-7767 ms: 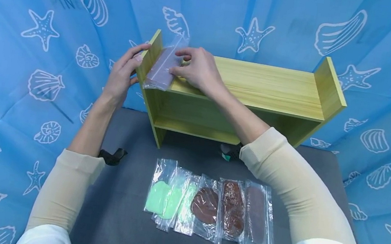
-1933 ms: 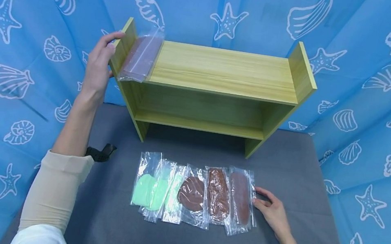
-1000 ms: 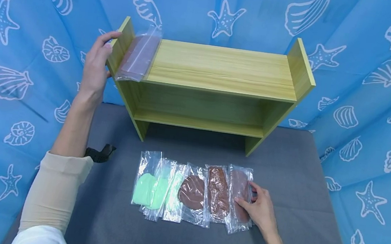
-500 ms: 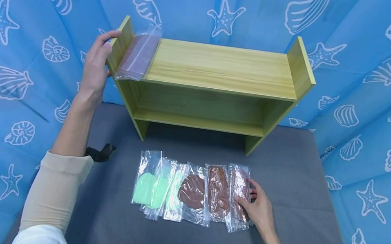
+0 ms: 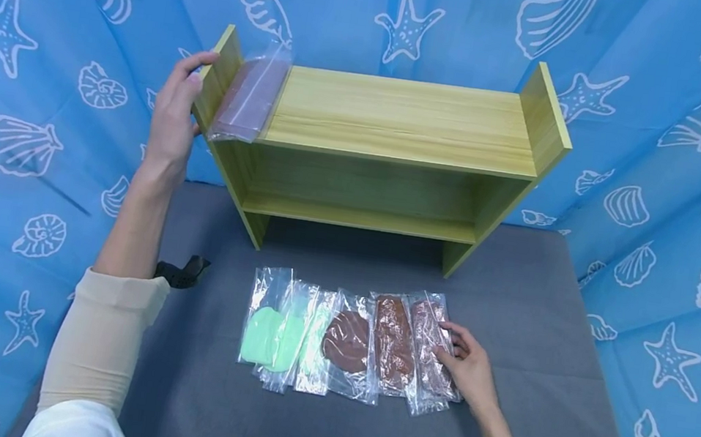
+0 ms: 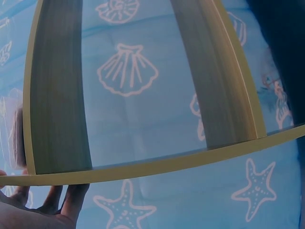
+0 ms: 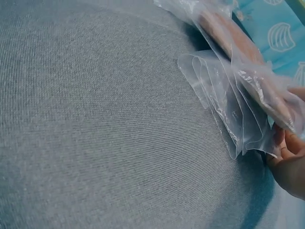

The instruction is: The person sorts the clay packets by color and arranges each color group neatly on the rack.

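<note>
A yellow wooden two-tier shelf (image 5: 397,117) stands at the back of the table. My left hand (image 5: 172,120) holds its left side panel (image 6: 157,166) from outside, one finger over the edge. A clear bag with a brownish-purple slab (image 5: 249,98) leans upright inside that panel on the top tier. On the table my right hand (image 5: 468,371) pinches the right edge of a clear bag with a brown slab (image 5: 431,332), the rightmost of a row. In the right wrist view this bag is tilted, with clear bag layers (image 7: 224,95) beneath it.
Left along the row lie a bag with a long brown slab (image 5: 393,335), one with a round brown piece (image 5: 346,340) and bags with pale green pieces (image 5: 271,337). A dark grey cloth (image 5: 199,405) covers the table. Blue shell-print curtains (image 5: 45,60) surround it.
My right hand has left the purple-slab bag on the shelf, come down to the table, and taken hold of the rightmost bag, which has turned slightly. My left hand keeps its place on the panel.
</note>
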Demonstrator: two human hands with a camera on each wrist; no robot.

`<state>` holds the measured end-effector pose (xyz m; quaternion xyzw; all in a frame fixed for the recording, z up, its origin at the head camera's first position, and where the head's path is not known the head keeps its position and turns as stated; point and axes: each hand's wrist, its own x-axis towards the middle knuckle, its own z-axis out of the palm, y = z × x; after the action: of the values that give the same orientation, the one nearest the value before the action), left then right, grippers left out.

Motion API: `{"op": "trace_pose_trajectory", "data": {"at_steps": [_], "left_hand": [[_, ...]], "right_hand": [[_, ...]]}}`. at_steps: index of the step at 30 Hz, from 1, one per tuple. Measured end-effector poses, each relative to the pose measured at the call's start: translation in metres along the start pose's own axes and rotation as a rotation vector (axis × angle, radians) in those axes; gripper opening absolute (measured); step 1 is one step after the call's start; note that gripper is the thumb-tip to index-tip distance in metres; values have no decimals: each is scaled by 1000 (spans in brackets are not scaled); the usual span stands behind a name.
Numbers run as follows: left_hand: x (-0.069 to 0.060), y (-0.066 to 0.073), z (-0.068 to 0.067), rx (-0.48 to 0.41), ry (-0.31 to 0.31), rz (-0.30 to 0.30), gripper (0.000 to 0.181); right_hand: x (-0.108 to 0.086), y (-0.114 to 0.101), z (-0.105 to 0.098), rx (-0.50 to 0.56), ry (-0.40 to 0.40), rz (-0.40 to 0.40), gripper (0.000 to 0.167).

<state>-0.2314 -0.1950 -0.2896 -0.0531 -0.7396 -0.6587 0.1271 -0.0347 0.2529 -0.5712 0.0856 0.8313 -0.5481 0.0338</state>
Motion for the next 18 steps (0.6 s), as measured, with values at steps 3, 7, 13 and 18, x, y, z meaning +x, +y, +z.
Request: {"op": "trace_pose_trajectory", "data": {"at_steps": [3, 7, 13, 18], "left_hand": [[0, 0, 0, 6, 0, -2, 40], [0, 1, 1, 7, 0, -1, 40], [0, 1, 1, 8, 7, -4, 40], [0, 1, 0, 2, 8, -9, 40]], "right_hand": [[-2, -6, -1, 51, -12, 8, 53], [-5, -9, -3, 108, -21, 16, 59], [-4, -13, -5, 232, 9, 9, 48], [-3, -20, -8, 259, 14, -27, 44]]}}
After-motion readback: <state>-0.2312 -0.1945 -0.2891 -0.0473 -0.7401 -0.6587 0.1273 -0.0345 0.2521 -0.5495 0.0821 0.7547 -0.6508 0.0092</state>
